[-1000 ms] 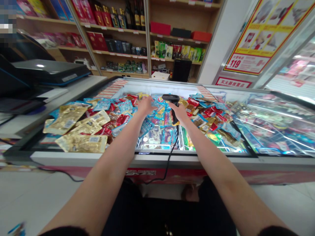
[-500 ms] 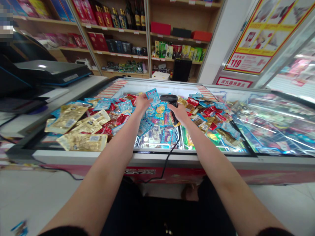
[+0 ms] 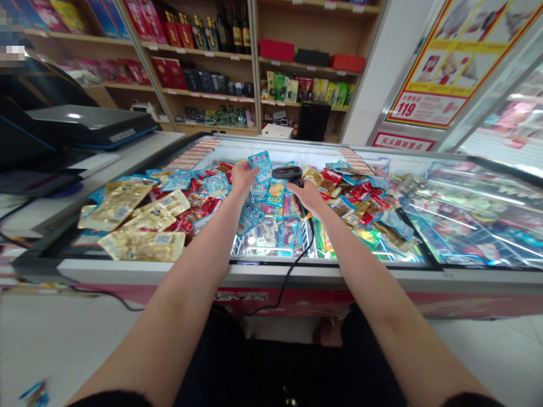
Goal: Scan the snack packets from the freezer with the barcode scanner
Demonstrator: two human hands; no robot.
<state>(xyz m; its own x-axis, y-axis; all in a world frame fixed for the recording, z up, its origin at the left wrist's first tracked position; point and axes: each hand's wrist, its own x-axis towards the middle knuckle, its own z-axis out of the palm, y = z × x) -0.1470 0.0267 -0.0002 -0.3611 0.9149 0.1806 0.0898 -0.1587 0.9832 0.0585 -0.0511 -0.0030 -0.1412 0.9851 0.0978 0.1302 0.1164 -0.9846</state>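
A blue packet point(image 3: 260, 166) is pinched by the fingers of the left hand point(image 3: 244, 177), above the chest freezer's point(image 3: 339, 270) far half; its small print cannot be read. A corded black scanner point(image 3: 290, 175) is gripped in the closed right hand point(image 3: 302, 195). "119" is printed on a poster point(image 3: 428, 107).

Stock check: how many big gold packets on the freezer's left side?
4 gold packets: one far left, one right of it, one below that, one at the front. Others may be hidden underneath.
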